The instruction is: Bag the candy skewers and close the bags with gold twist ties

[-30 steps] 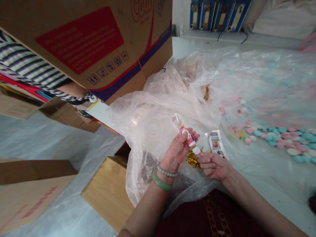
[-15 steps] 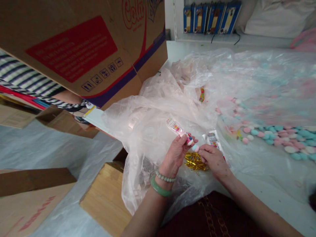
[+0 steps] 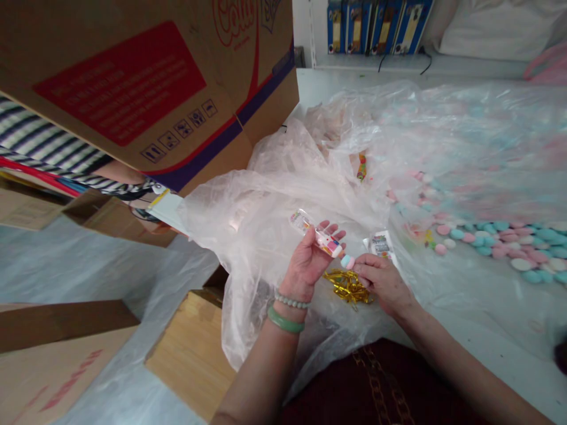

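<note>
My left hand [image 3: 312, 254], palm up with a bead bracelet and green bangle on the wrist, holds a small printed clear bag [image 3: 328, 243] under the thumb. Several coloured pieces show through the bag, and its other fingers are spread behind it. Close to the bag's lower end, my right hand [image 3: 383, 280] pinches pink and light blue candies [image 3: 348, 261]. Below the hands lies a bundle of gold twist ties [image 3: 348, 287]. Flat printed bags [image 3: 381, 245] lie just beyond my right hand.
Pink, blue and white candies [image 3: 509, 242] lie heaped at the right, partly under clear plastic sheeting [image 3: 274, 195]. A big cardboard box [image 3: 168, 77] stands at upper left, with a person's striped sleeve [image 3: 48, 133] behind it. Open cartons [image 3: 190, 348] sit on the floor. Blue folders [image 3: 376, 26] line the back shelf.
My left hand has turned its palm up and its fingers have spread, so more of the bag shows. The pink and blue candies are slightly farther from the bag.
</note>
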`<move>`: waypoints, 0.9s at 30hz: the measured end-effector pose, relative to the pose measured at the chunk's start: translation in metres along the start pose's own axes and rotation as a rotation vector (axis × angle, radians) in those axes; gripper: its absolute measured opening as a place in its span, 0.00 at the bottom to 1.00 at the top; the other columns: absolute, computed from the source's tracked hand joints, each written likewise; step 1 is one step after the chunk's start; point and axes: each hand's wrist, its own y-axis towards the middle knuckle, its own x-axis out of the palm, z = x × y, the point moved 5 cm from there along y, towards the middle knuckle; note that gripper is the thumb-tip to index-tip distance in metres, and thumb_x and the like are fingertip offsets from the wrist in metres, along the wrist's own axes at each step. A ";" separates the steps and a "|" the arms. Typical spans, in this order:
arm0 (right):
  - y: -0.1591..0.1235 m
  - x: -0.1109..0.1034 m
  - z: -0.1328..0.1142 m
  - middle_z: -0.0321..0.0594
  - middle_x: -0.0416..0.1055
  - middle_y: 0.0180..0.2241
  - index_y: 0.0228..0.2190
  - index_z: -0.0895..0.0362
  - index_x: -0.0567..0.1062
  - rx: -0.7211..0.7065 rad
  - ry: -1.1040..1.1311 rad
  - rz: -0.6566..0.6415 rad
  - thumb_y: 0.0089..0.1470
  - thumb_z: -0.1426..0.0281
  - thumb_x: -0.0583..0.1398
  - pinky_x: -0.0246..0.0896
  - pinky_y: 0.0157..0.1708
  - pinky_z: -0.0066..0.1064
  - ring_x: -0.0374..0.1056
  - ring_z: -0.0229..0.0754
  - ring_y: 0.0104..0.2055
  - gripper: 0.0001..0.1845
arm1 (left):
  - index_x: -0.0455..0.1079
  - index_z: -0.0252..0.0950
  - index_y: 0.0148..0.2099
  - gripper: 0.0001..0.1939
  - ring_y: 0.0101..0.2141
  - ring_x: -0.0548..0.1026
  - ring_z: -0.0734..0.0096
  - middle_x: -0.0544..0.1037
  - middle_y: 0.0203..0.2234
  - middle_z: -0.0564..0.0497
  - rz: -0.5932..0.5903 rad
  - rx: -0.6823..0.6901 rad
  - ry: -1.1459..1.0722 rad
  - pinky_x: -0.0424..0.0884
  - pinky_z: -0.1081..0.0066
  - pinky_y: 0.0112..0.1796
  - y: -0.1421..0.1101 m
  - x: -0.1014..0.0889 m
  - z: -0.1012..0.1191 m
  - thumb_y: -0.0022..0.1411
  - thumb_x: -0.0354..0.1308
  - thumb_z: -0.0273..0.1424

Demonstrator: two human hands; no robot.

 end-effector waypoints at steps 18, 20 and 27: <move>-0.008 0.002 -0.009 0.35 0.71 0.25 0.30 0.53 0.75 -0.406 -0.661 0.125 0.58 0.64 0.54 0.53 0.30 0.29 0.64 0.39 0.27 0.12 | 0.69 0.34 0.29 0.17 0.31 0.76 0.65 0.73 0.24 0.50 0.094 -0.011 -0.044 0.72 0.59 0.43 -0.005 0.008 -0.026 0.63 0.56 0.42; -0.010 0.001 -0.007 0.35 0.72 0.26 0.30 0.53 0.75 -0.404 -0.638 0.163 0.58 0.64 0.54 0.54 0.30 0.29 0.64 0.39 0.28 0.12 | 0.69 0.34 0.30 0.17 0.33 0.77 0.64 0.74 0.25 0.49 0.067 -0.063 -0.046 0.72 0.60 0.44 -0.007 0.009 -0.033 0.64 0.55 0.42; -0.004 -0.009 -0.003 0.34 0.70 0.23 0.28 0.53 0.74 -0.374 -0.651 0.208 0.57 0.64 0.54 0.52 0.29 0.29 0.63 0.39 0.27 0.12 | 0.71 0.32 0.38 0.13 0.37 0.77 0.62 0.77 0.33 0.46 0.065 -0.078 -0.002 0.71 0.62 0.43 -0.010 -0.001 -0.026 0.63 0.58 0.38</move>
